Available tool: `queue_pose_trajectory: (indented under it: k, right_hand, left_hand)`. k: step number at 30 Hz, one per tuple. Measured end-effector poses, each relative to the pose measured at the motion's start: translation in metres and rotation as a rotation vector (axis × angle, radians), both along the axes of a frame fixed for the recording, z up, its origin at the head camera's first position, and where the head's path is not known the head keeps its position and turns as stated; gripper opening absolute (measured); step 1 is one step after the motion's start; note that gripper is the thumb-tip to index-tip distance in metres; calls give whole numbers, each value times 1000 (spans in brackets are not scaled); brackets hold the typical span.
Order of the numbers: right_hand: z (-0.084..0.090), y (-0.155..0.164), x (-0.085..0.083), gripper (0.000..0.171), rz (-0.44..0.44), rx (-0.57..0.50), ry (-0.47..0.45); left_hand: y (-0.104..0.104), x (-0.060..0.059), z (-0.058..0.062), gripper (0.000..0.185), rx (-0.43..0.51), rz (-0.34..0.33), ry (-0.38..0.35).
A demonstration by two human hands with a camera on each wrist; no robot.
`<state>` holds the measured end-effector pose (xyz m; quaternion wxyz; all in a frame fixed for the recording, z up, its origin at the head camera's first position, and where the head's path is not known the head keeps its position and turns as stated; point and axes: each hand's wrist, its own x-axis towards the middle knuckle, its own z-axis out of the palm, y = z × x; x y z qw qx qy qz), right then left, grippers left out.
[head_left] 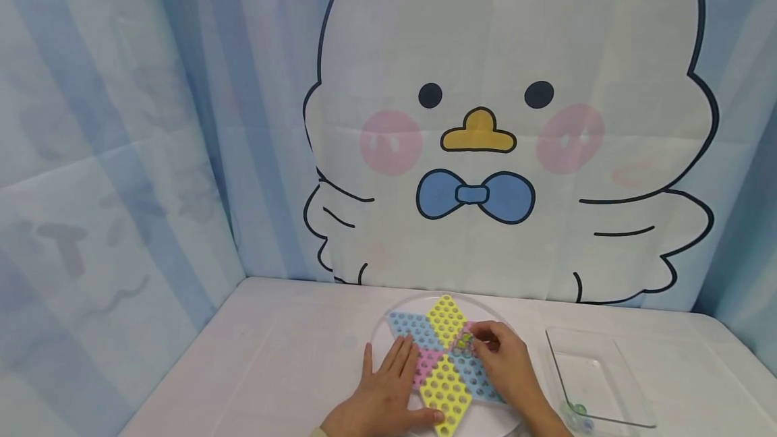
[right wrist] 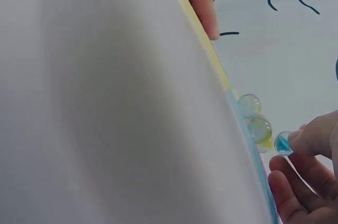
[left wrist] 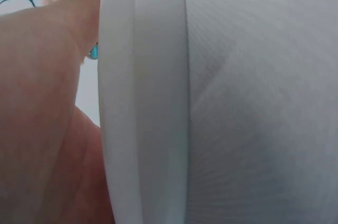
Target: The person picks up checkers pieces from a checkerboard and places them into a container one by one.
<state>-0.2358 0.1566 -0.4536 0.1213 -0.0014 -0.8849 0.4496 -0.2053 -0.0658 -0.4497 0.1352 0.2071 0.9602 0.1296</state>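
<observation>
A round Chinese checkers board (head_left: pixel 446 396) with a yellow, blue and pink star of holes lies on the table. My left hand (head_left: pixel 388 390) rests flat on its left side, fingers straight, thumb out over the near yellow point. In the left wrist view the board's white rim (left wrist: pixel 142 102) hides part of that hand. Between thumb and fingertips, my right hand (head_left: pixel 506 359) pinches a clear marble (right wrist: pixel 283 143) with a blue swirl, just off the board's surface. Several clear and yellow-green marbles (head_left: pixel 463 344) sit together in the right pink section, beside those fingertips.
To the right of the board stands a clear rectangular box (head_left: pixel 597 376) with a few marbles (head_left: pixel 579 409) at its near left corner. A pale cloth covers the table (head_left: pixel 273 356). Behind it hangs a curtain (head_left: pixel 498 39) with a cartoon bird.
</observation>
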Motion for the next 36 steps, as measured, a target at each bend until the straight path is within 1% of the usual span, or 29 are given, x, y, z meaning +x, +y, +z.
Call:
queue_pose_trajectory:
  k: [6, 11, 16, 21, 29, 36]
  right_hand:
    - [5, 3, 3, 21, -2, -14, 39]
    - [13, 8, 5, 20, 6, -36, 75]
    - [21, 11, 4, 21, -17, -31, 54]
    - [25, 13, 4, 22, -29, -30, 29]
    - [30, 18, 11, 17, -22, -17, 93]
    - [36, 25, 17, 17, -20, 11, 102]
  left_hand:
    - [1, -1, 0, 111, 2, 0, -4]
    - [2, 0, 2, 112, 5, 8, -10]
    - [3, 0, 3, 112, 6, 17, -17]
    - [4, 0, 4, 112, 5, 21, -17]
    - [2, 0, 3, 113, 9, 25, -29]
    - [2, 0, 3, 113, 2, 27, -35]
